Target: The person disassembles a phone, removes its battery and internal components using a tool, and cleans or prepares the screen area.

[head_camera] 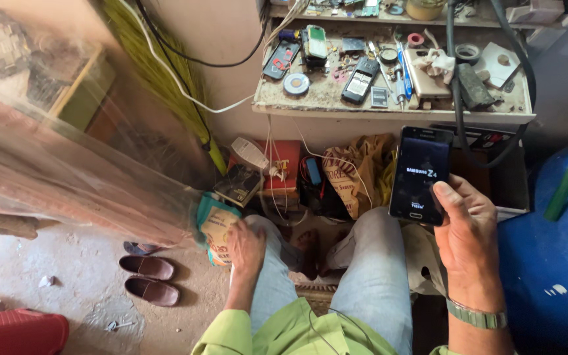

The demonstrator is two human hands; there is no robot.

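Right hand (468, 227) grip wraps a black phone (421, 176), screen lit, right of centre. Left hand (244, 246) flat on knee (264, 263), fingers spread, lower centre.

Green shirt sleeves (231, 329), light blue jeans (376, 276), and a green wristband (476, 317).

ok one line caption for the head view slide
Seated person's right hand holds up a black smartphone; left hand rests on knee, below a cluttered workbench.

Cluttered workbench (323, 102) ahead; bare floor (87, 276) leftward.
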